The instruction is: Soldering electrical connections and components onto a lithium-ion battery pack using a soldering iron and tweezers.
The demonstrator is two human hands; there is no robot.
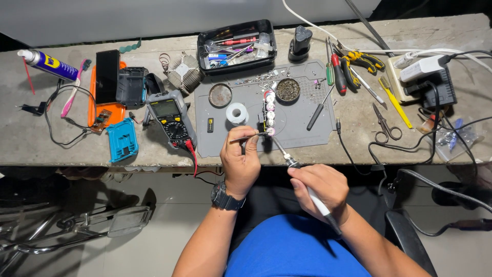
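Head view: on the grey rubbery work mat [302,123] stands a battery pack [269,110], a row of white-capped round cells. The left hand [240,161] pinches thin metal tweezers [248,137], their tips at the pack's near end. The right hand [320,187] grips a slim soldering iron [294,164], tip meeting there too. A solder spool [237,113] lies just left of the pack, a yellow-trimmed multimeter [171,119] off the mat's left edge.

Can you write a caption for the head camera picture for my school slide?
Right hand touches a soldering iron to a white battery pack while left hand holds thin metal tweezers.
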